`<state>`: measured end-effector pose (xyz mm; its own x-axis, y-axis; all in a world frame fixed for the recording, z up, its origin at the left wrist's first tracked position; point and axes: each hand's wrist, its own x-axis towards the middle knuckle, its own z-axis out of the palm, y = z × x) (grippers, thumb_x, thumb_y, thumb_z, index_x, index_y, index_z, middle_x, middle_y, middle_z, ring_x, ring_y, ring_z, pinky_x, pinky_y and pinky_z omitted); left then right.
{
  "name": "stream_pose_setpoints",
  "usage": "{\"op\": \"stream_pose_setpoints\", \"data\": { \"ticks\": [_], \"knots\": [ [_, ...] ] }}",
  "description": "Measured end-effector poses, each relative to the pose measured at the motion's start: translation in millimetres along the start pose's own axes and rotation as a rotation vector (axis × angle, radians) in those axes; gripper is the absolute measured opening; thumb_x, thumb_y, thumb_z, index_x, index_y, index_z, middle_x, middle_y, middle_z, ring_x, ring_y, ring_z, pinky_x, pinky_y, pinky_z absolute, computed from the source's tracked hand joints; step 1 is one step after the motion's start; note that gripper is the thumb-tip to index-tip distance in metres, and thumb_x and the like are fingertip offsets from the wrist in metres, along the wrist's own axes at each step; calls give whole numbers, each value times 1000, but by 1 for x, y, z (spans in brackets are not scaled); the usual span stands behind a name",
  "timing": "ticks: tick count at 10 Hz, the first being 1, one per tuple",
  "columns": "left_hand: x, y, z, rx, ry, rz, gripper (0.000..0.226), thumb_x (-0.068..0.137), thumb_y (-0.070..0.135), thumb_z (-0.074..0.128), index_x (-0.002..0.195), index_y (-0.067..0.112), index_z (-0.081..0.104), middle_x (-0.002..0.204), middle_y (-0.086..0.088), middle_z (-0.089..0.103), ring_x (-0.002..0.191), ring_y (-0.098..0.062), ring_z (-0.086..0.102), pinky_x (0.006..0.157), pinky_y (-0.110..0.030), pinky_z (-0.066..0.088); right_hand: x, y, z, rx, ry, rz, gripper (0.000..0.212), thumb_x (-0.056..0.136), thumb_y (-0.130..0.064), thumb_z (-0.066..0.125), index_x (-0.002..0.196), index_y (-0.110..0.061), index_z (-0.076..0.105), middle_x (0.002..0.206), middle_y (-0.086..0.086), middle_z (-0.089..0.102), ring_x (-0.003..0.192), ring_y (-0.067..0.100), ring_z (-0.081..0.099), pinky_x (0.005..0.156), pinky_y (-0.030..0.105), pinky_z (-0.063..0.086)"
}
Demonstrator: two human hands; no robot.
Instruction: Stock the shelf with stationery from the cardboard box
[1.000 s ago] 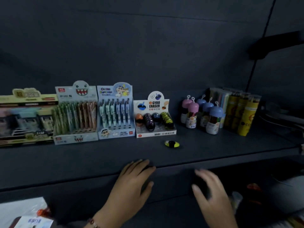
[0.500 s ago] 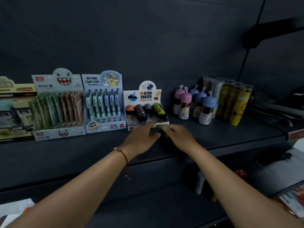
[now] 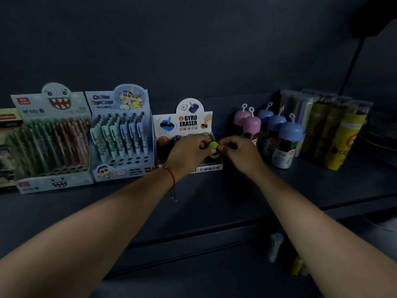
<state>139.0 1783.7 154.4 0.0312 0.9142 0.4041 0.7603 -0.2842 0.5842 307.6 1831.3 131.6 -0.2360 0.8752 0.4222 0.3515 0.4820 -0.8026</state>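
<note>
Step in hand: the person is putting a loose yellow-green gyro eraser (image 3: 213, 145) back into the Gyro Eraser display box (image 3: 194, 123) on the shelf (image 3: 214, 196).
Left hand (image 3: 189, 152): it is reaching in over the front of the box, thumb and forefinger pinching the left edge of the eraser.
Right hand (image 3: 238, 151): it is meeting the left at the same piece — fingers curled and pinching its right edge, so the two hands are working together on one small disc.
Where the eraser is: it is sitting just above the right-hand end of the tray, over another yellow-green piece; whether it is already touching the tray I cannot tell.
Doing it well: I judge that lowering it flat onto the matching stack is the aim — tilted, a round piece is likely to roll out over the low front lip.
Watch for: the wrists are hanging over the orange eraser (image 3: 163, 140) and the dark ones in the row, so lifting straight up when letting go is looking safer than dragging back.
Neighbours: the blue pen display (image 3: 122, 134) is standing just left of the box, the domed bottles (image 3: 287, 140) near its right.
Cardboard box: not in view.
</note>
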Motion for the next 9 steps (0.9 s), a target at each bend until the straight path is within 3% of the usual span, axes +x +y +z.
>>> {"op": "stream_pose_setpoints", "data": {
  "ticks": [1,3,4,5,7,8,9],
  "knots": [
    [0,-7,11,85,-22,37,14,92,32,64,93,20,70,80,4,69,76,-9,65,75,-42,54,0,15,2,-73,-45,-23,12,91,-14,68,102,-12,73,89,-8,69,75,-13,58,70,2,41],
    [-2,-14,12,121,-8,96,25,92,33,65,117,28,65,88,9,65,79,-2,62,76,-32,54,-4,21,5,-48,-28,-76,12,88,-13,71,100,-16,72,86,-11,69,76,-11,60,70,4,42],
    [-2,-17,13,150,-1,107,26,92,37,64,117,30,68,89,9,68,80,-3,63,76,-34,55,-4,23,5,-93,-29,-107,11,88,-14,71,98,-15,74,89,-7,71,79,-4,62,70,5,42],
    [-5,-13,16,225,34,132,22,92,34,65,112,26,69,87,6,69,79,-6,64,73,-36,55,-4,24,6,-104,-29,-105,9,89,-16,70,97,-13,74,89,-4,72,83,5,65,73,16,48],
    [-10,-2,16,348,35,148,14,95,32,59,105,25,66,82,7,65,78,-14,63,62,-29,46,-11,19,7,-146,-19,-79,9,91,-18,68,97,-14,73,89,-5,70,82,5,63,75,22,48],
    [-15,2,11,478,-5,159,28,99,33,50,126,28,59,97,2,69,87,-19,64,63,-28,42,-14,13,5,-135,-58,-45,14,92,-16,66,104,-15,74,96,-4,73,88,7,65,78,24,49],
    [-33,6,-2,548,-55,173,54,99,35,47,150,26,31,118,-4,64,104,-24,60,77,-36,51,-31,-1,-3,-185,-78,-25,27,91,-15,65,119,-15,69,109,-2,72,98,8,64,83,25,48]
  ]
}}
